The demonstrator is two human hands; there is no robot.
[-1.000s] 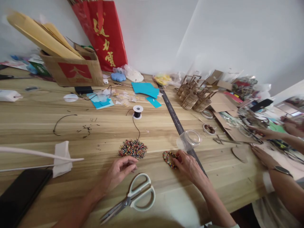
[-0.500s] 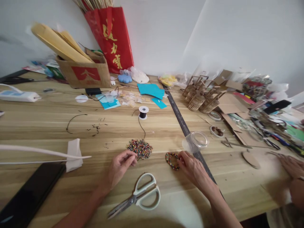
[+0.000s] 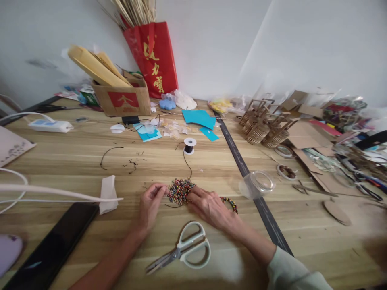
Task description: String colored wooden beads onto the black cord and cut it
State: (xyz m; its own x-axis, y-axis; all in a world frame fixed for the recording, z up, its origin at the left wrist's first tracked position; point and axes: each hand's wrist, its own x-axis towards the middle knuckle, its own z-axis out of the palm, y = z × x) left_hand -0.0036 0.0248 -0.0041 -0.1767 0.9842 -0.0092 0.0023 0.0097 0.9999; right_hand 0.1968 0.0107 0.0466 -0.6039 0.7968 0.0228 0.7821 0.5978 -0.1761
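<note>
A small pile of many-coloured beads (image 3: pixel 179 190) lies on the wooden table (image 3: pixel 211 169), with a black cord running from it up to a white spool (image 3: pixel 189 145). My left hand (image 3: pixel 151 203) rests at the pile's left edge, fingertips pinched together on something too small to name. My right hand (image 3: pixel 208 206) lies at the pile's right edge, fingers curled down onto the beads. A beaded bracelet (image 3: pixel 230 203) lies on the table just right of that hand, partly behind it.
White-handled scissors (image 3: pixel 184 249) lie near the front edge. A clear plastic jar (image 3: pixel 256 184) lies on its side by a dark seam (image 3: pixel 248 177) in the table. A black tablet (image 3: pixel 51 245), white cable, cardboard box (image 3: pixel 123 98), red bag (image 3: pixel 154 56) and craft clutter ring the area.
My right hand left the bracelet and moved left to the bead pile. My left hand slid up to the pile's left edge. The view swung left, and the neighbour's hands are out of frame.
</note>
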